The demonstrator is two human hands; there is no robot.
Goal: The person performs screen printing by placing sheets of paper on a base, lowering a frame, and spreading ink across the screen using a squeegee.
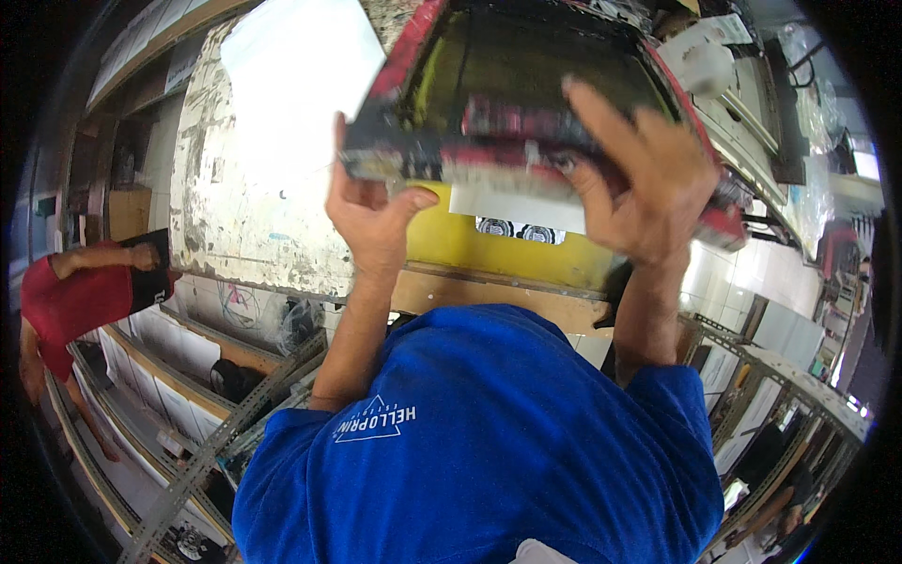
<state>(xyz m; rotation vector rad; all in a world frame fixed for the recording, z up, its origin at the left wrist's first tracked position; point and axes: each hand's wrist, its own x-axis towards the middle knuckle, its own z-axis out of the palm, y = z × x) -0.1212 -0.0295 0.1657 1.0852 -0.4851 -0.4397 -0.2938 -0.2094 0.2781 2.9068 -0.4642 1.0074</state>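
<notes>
A screen-printing frame [390,143] with a dark, yellowish mesh [526,66] is raised at its near edge above a yellow board [446,240]. My left hand [368,216] grips the frame's near left corner, fingers up its outer side and thumb underneath. Over the near right part of the frame is my right hand [653,183], blurred, its index finger stretched out and thumb apart; whether it touches the frame is unclear. A dark red bar, perhaps a squeegee [507,117], lies within the frame. Beneath, a white piece with round black prints [520,230] shows on the board.
A white sheet [301,85] lies on the paint-stained table [221,202] to the left. Metal racks [188,470] stand at lower left and right. Someone in a red shirt [80,296] is at far left. Plastic wrapping [816,141] hangs at far right.
</notes>
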